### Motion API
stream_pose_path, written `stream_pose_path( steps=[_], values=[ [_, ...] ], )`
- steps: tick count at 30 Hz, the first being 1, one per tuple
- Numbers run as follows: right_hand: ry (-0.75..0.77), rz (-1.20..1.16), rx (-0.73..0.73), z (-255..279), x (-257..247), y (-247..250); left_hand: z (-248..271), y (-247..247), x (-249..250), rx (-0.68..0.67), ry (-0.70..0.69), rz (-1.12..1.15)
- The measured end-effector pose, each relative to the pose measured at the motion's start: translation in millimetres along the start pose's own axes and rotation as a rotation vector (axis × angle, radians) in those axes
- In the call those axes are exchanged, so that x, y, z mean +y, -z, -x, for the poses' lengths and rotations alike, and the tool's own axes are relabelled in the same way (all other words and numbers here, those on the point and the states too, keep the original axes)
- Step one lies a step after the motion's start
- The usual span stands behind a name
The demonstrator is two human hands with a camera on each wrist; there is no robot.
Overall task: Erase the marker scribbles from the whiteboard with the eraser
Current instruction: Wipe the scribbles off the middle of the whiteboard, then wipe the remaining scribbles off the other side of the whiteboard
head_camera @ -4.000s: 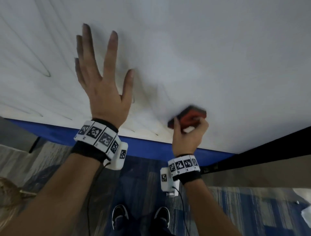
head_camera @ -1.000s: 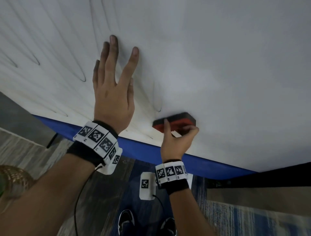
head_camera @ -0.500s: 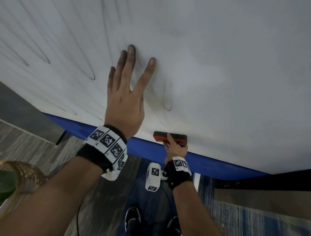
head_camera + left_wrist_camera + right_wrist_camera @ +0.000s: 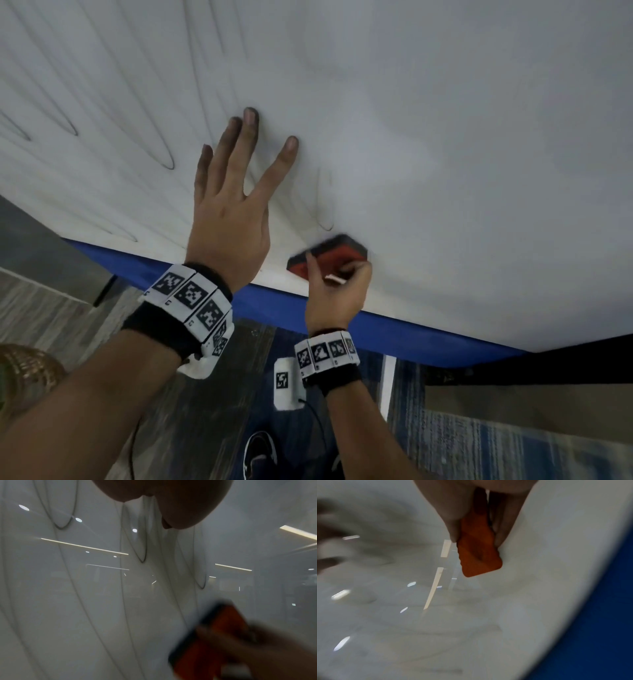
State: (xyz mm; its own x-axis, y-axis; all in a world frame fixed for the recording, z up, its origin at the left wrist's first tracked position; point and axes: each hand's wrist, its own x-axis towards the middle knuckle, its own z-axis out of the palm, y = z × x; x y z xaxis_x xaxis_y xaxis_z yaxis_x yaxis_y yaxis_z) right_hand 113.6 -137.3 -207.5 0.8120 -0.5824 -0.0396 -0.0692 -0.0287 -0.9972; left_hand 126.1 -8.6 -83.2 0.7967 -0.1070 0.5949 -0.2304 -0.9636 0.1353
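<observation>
Several scribbles point(image 4: 164, 154) remain; my right hand point(image 4: 337, 291) fingers pinch the eraser point(image 4: 329, 255), left hand point(image 4: 229, 219) fingers spread on the whiteboard point(image 4: 445, 137): keep pressure even

grey wood-look floor point(image 4: 65, 308) at left, blue patterned carpet point(image 4: 496, 455) at right, woven basket point(image 4: 27, 373) at far left.

An office or meeting space, by the look of it — a large whiteboard point(image 4: 445, 137) with a blue lower edge point(image 4: 411, 339) stands over blue patterned carpet tiles point(image 4: 496, 452) beside grey wood-look flooring point(image 4: 51, 308). Reflected in the board's glossy face — long ceiling strip lights point(image 4: 84, 546), round downlights point(image 4: 24, 507) and what look like glass partitions
</observation>
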Motion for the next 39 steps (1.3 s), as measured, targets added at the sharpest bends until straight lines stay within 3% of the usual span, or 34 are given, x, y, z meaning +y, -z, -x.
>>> stream_pose_path(
  steps=[3,5,9,15,17,19,24,27,30,34,39],
  values=[
    [0.564,0.084,0.074,-8,-94,-16,-6,30,-14,-0.007,-0.052,-0.036],
    [0.742,0.098,0.089,-12,-130,-23,-15,47,-22,0.044,0.0,0.014],
    [0.692,0.146,0.044,-10,-107,-27,-24,56,-31,0.075,0.036,0.007],
    [0.304,0.564,-0.126,-4,49,10,-21,39,-16,0.021,0.07,0.07],
    [0.352,0.668,-0.163,-8,70,24,-19,39,-14,-0.003,0.082,0.057],
    [0.496,0.686,-0.168,-18,63,30,-19,40,-13,-0.02,0.07,0.029],
    [1.003,0.513,-0.052,-37,-62,19,-20,51,-10,-0.012,0.056,0.044],
    [1.207,0.42,-0.029,-43,-150,12,-39,73,-2,0.059,-0.087,0.104],
    [1.315,0.31,0.032,-50,-241,13,-80,104,6,0.125,-0.262,0.139],
    [1.417,0.261,-0.005,-56,-357,15,-158,165,14,0.336,-0.395,0.219],
    [1.479,0.315,-0.075,-57,-468,17,-247,243,14,0.395,-0.649,0.159]
  ],
)
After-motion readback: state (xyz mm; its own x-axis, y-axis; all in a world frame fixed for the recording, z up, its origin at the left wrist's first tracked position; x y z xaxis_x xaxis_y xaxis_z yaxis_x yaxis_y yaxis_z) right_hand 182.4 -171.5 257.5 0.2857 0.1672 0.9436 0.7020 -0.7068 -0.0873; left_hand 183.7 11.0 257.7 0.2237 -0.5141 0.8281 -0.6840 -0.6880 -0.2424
